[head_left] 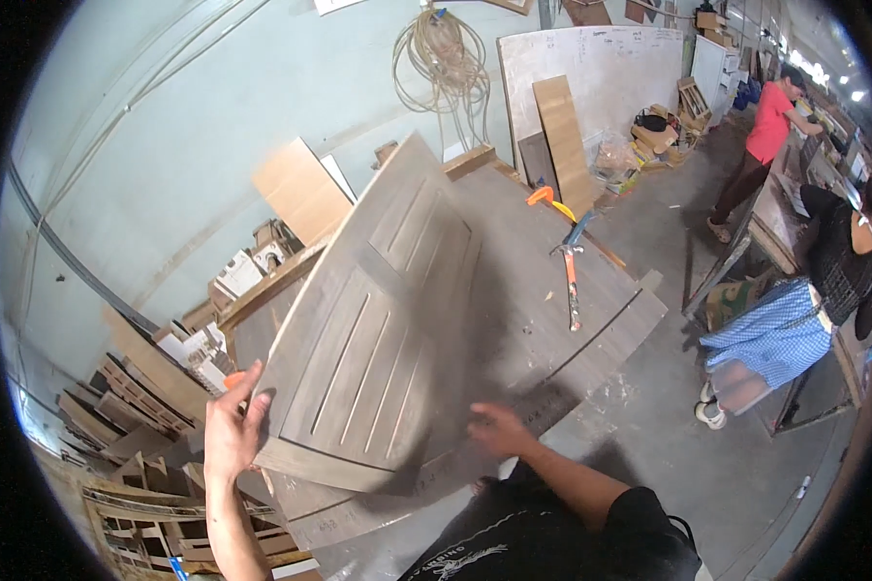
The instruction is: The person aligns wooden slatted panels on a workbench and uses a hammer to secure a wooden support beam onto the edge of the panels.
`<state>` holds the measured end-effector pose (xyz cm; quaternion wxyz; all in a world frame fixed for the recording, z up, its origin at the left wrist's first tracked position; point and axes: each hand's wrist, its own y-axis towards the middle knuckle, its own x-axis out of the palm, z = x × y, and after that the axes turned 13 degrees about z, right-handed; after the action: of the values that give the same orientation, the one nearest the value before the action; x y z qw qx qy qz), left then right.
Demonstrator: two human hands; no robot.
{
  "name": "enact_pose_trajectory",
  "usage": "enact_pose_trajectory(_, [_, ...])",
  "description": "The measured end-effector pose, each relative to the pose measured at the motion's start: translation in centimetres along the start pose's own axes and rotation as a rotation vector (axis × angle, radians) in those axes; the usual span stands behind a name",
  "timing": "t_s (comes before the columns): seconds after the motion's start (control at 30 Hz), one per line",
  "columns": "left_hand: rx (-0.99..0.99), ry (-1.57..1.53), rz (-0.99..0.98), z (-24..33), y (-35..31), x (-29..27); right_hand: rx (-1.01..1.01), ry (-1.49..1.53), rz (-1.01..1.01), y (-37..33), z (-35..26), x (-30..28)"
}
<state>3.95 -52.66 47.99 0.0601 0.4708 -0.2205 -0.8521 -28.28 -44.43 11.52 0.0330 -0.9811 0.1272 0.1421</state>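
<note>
A grey-brown wooden panel (358, 358) with long grooves, much like a cabinet door, is tilted up over the workbench (543, 339). My left hand (233, 426) grips its lower left edge between thumb and fingers. Near the front of the bench, my right hand (502, 429) is apart from the panel and smeared by motion, so its fingers are hard to read. On the bench's right half lie a hand tool with orange handles (572, 281) and an orange-and-yellow tool (550, 200). A small orange thing (234, 381) shows behind my left fingertips.
Wood pieces (145, 387) and boxes (247, 266) crowd the left and far sides. Boards lean by the wall, one light brown (562, 136). A coiled hose or cable (443, 63) hangs there. At right, two people, one in red (770, 121), one in black (833, 242), stand by other benches.
</note>
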Motion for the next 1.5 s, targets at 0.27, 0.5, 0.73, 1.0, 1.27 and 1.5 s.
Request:
enact_pose_trajectory(0.27, [-0.068,0.332,-0.124,-1.6,-1.4,0.7,0.108,-0.673,0.709,16.7,3.4,-16.1])
enact_pose_trajectory(0.5, [-0.124,0.45,0.028,-2.3,1.7,4.5,0.378,-0.741,0.49,23.4,7.8,-19.3])
enact_pose_trajectory(0.73, [-0.087,0.276,-0.039,1.3,10.5,12.9,0.21,-0.376,0.473,27.4,16.4,-26.8])
enact_pose_trajectory(1.0, [-0.15,0.432,-0.071,4.5,12.5,16.0,-0.037,-0.031,0.066,18.2,-18.0,-22.7])
enact_pose_trajectory(1.27, [-0.121,0.396,-0.014,3.5,12.1,16.5,-0.717,-0.349,-0.053,16.1,-38.4,-17.2])
enact_pose_trajectory(1.5, [-0.09,0.317,-0.017,4.2,11.8,16.2,-0.331,-0.978,-0.294,16.4,-39.3,-12.4])
